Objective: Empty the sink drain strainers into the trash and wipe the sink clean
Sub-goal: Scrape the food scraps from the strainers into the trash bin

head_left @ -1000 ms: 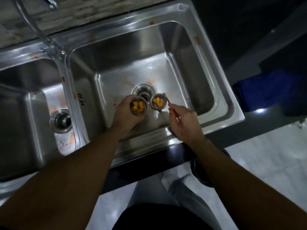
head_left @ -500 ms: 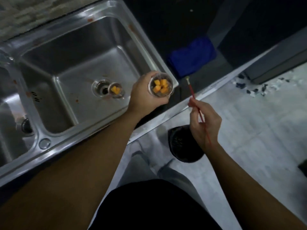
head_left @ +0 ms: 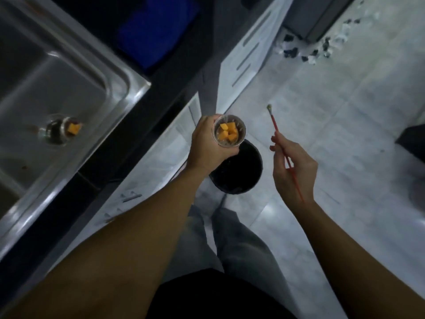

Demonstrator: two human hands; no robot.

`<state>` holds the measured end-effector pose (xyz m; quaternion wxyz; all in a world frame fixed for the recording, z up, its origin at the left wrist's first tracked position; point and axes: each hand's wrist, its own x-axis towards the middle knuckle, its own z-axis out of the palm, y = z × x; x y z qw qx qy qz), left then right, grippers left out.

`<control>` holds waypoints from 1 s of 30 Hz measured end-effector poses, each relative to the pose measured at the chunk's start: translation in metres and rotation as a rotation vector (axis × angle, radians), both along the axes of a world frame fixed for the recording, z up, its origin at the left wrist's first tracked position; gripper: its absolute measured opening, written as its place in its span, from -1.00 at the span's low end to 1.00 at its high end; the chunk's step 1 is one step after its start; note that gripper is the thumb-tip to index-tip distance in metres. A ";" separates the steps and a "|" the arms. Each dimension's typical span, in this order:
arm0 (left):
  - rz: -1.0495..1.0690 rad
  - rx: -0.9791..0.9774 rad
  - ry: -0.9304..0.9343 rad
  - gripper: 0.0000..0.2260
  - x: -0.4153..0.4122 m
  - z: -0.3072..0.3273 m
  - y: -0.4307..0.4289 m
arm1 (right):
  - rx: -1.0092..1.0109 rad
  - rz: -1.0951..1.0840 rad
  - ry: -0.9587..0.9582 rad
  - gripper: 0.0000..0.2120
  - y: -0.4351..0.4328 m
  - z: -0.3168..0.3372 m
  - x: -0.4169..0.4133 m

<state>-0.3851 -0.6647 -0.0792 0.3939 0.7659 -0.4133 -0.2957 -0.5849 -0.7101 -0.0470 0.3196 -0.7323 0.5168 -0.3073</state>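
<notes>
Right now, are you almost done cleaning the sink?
Not nearly. The left hand holds one strainer above the trash bin, orange bits not yet tipped. The right hand holds a red brush. The other strainer sits in the stained sink with food. Wiping is left too.

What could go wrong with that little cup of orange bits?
1. The strainer in the left hand seems to hang over the bin's rim, not its middle. Tipped here, the cubes might land on the floor.
2. The right hand only pinches a thin brush, so it could slip out.
3. A second strainer with a cube lies in the sink and might be forgotten.
</notes>
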 end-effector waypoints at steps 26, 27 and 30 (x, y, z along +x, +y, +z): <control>-0.459 0.441 -0.073 -0.29 -0.003 -0.230 -0.021 | 0.181 0.066 0.094 -0.71 0.061 -0.202 0.011; -0.470 0.448 -0.083 -0.28 -0.003 -0.235 -0.020 | 0.203 0.052 0.090 -0.71 0.061 -0.208 0.011; -0.484 0.465 -0.117 -0.29 -0.005 -0.246 -0.018 | 0.220 0.030 0.093 -0.73 0.060 -0.221 0.008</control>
